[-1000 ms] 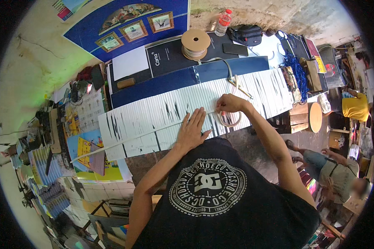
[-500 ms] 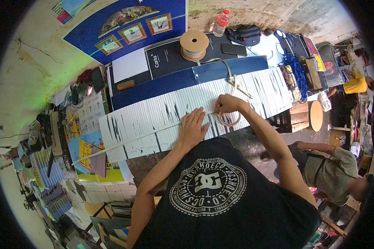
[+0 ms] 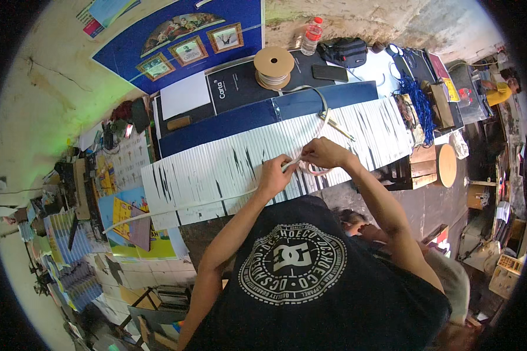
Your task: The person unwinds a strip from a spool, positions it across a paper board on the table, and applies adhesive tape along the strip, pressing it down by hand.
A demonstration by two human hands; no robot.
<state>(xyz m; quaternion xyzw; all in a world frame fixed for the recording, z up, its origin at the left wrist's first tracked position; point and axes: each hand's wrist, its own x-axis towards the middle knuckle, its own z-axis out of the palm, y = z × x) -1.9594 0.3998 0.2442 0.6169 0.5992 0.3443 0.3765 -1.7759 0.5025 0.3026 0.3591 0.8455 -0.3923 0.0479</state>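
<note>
A narrow white ribbon [image 3: 175, 209] runs from the left end of a long row of white slats or spines [image 3: 199, 175], packed side by side with dark gaps. My left hand [image 3: 275, 176] pinches this ribbon above the middle of the row. Close beside it, nearly touching, my right hand [image 3: 325, 153] is closed on the same ribbon with bent fingers. The ribbon loops below the right hand, then leads back to a cardboard-ended spool [image 3: 273, 70]. A slim gold-and-black tool [image 3: 341, 127] lies on the row, right of my right hand.
Dark blue boards [image 3: 228, 123] lie behind the row. Farther back are a phone [image 3: 329, 72], a red-capped bottle [image 3: 311, 36] and a black pouch [image 3: 342, 52]. Blue cords [image 3: 417, 105] hang at the right. A person [image 3: 436, 275] is low beside my right arm; another wears yellow [image 3: 499, 92].
My left hand has gone from lying flat on the ribbon to pinching it, nearer my right hand. The ribbon loop has shrunk. The person at right has moved lower and closer behind my arm.
</note>
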